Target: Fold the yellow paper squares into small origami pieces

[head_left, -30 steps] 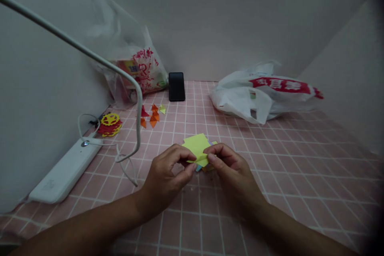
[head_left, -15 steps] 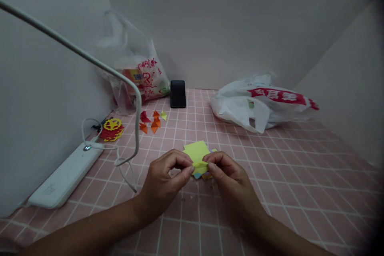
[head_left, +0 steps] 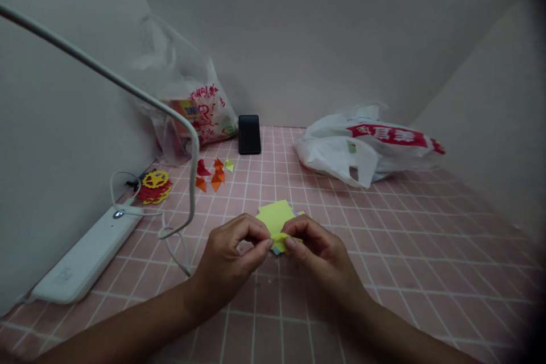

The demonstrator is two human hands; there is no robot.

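Note:
Between my fingertips is a small folded piece of yellow paper (head_left: 278, 237). My left hand (head_left: 239, 253) pinches its left end between thumb and forefinger. The right end is pinched by my right hand (head_left: 319, 247), whose thumb lies over part of the paper. Just behind and beneath it lies a stack of coloured paper squares (head_left: 275, 213) with a yellow sheet on top; blue and purple edges peek out. The fingers cover some of the folds.
Small folded orange papers (head_left: 218, 175), a red one (head_left: 202, 168) and a yellow one (head_left: 229, 165) lie to the left. A power strip (head_left: 87, 253) with a white cable (head_left: 194, 182), yellow-red cutouts (head_left: 156, 185), a phone (head_left: 249, 134) and two plastic bags (head_left: 213, 116) (head_left: 336, 148) surround the pink tiled surface (head_left: 273, 307).
My right fingers have shifted slightly inward along the folded yellow paper, and a bit of it now shows past my right thumb. The whole view has moved a little.

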